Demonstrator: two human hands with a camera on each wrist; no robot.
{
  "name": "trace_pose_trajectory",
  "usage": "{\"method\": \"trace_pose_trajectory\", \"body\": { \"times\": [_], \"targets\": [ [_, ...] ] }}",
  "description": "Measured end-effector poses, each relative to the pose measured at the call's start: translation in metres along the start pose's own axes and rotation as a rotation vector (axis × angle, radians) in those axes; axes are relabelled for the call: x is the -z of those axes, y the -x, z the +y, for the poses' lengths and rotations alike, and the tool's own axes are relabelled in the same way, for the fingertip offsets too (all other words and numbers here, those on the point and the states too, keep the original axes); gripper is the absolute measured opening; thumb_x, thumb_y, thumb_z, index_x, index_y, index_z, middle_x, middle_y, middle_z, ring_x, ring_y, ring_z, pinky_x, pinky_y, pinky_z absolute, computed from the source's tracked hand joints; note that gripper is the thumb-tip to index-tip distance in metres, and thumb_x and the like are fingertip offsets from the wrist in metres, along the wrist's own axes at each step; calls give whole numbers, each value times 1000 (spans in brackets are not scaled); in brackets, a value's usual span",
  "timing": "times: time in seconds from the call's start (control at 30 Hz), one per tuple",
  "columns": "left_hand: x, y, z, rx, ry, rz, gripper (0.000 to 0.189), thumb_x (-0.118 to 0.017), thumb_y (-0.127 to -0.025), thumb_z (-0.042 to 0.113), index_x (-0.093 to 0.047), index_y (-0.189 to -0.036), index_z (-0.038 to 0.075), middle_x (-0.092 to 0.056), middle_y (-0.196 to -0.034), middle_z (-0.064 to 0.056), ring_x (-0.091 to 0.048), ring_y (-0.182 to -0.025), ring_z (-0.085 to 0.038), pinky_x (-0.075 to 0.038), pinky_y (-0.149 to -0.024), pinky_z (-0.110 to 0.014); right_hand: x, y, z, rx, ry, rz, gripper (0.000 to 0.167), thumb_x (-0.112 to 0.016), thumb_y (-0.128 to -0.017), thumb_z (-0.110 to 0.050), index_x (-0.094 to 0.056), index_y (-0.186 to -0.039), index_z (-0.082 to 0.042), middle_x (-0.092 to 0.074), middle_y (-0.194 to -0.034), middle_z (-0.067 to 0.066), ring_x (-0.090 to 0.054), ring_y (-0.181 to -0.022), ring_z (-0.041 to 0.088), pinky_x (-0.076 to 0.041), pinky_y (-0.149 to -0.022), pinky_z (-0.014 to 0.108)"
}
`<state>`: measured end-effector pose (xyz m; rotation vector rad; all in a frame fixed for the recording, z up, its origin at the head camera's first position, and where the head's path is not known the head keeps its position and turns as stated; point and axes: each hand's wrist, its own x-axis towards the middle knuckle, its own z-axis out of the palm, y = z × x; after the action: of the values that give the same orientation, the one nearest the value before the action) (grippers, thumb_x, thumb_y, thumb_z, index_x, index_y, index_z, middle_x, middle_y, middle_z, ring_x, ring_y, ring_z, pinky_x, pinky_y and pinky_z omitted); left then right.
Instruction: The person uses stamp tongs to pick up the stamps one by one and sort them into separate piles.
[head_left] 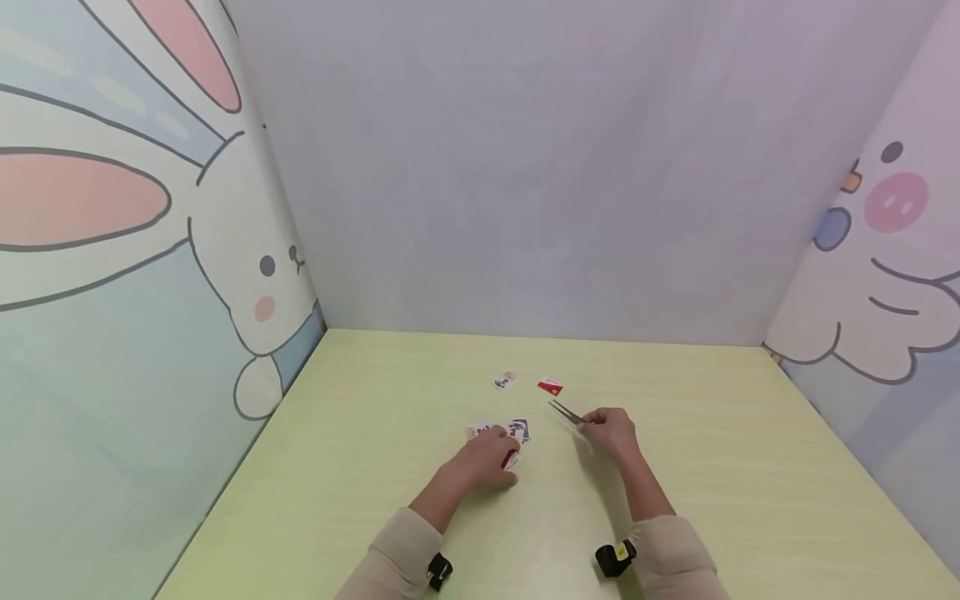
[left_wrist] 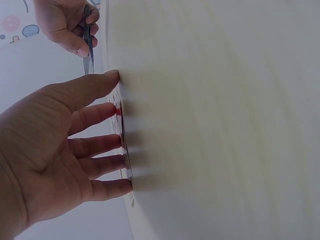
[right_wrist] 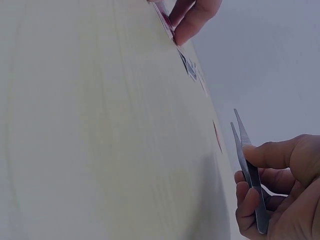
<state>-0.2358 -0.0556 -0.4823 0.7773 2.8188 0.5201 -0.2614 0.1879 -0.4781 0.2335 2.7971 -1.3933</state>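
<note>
Metal tweezers (head_left: 567,413) are pinched between the thumb and fingers of my right hand (head_left: 612,433), raised above the table. Their two tips stand apart with nothing between them in the right wrist view. My left hand (head_left: 482,461) rests its spread, nearly straight fingertips on a small group of printed cards (head_left: 519,428), partly hidden under it. A red patch shows by its fingers (left_wrist: 97,143) in the left wrist view. Beyond the tweezer tips lies a small red and white card (head_left: 551,387). Left of that is another small printed card (head_left: 505,381).
The pale yellow table (head_left: 360,467) reaches back to a plain light curtain (head_left: 510,167). Side panels carry cartoon animals, a rabbit (head_left: 247,242) on the left. A small black device (head_left: 615,558) sits at the right wrist, beside the sleeve.
</note>
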Motion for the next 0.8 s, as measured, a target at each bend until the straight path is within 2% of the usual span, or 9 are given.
{"method": "trace_pose_trajectory", "body": {
  "times": [0.27,0.8],
  "targets": [
    [0,-1,0,-14,5,9,36,-72,-80,26,-64,-112,14,-52,-110,-4,-47,-89,-14,-44,-78,-29,-8,7,-1,4,-24,-21,10,-68,-78,-6,-68,-84,2,-61,-74,5,-51,-68,20,-40,-57,29],
    [0,1,0,-14,-3,3,34,-71,-81,26,-64,-112,14,-53,-112,-4,-48,-90,-14,-45,-79,-29,-18,8,-6,40,-13,-101,9,-70,-79,-7,-71,-86,0,-61,-76,4,-51,-70,19,-42,-59,29]
  ]
}}
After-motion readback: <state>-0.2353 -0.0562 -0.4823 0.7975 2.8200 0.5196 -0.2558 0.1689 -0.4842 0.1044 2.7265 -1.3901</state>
